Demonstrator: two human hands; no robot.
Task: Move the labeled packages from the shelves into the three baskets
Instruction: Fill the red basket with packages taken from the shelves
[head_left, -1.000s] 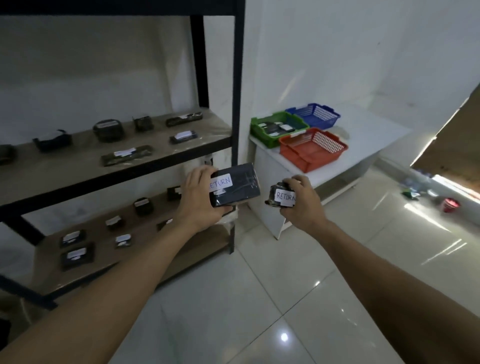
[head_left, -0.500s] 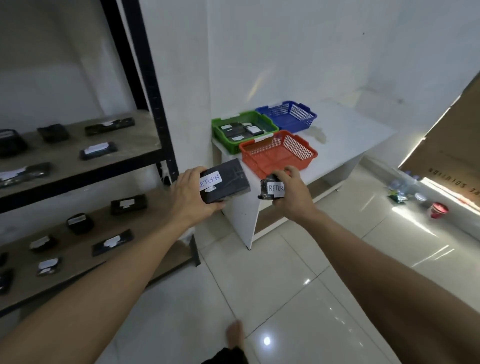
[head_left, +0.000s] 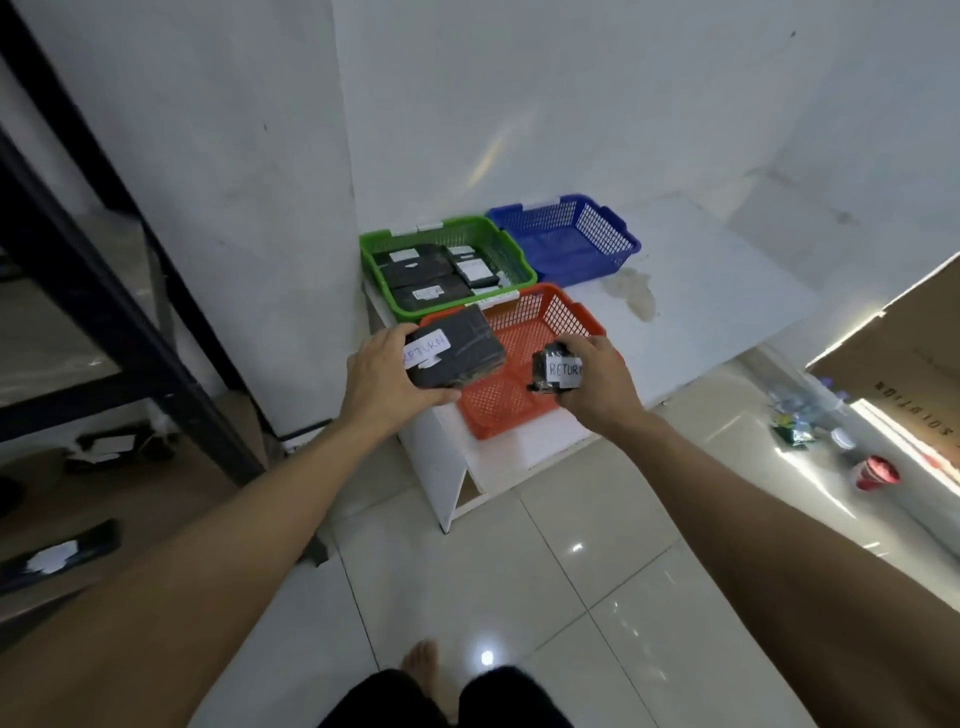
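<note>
Both hands hover over the orange basket (head_left: 524, 400) on the tabletop (head_left: 727, 301), the left hand (head_left: 387, 379) gripping a flat RETURN package (head_left: 457, 345) and the right hand (head_left: 597, 379) pinching a small RETURN package (head_left: 553, 371) directly above its open floor.

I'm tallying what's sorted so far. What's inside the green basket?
The green basket holds several black packages with white labels, at least four, lying flat and overlapping. The label wording is too blurred to read, and anything beneath them is covered.
</note>
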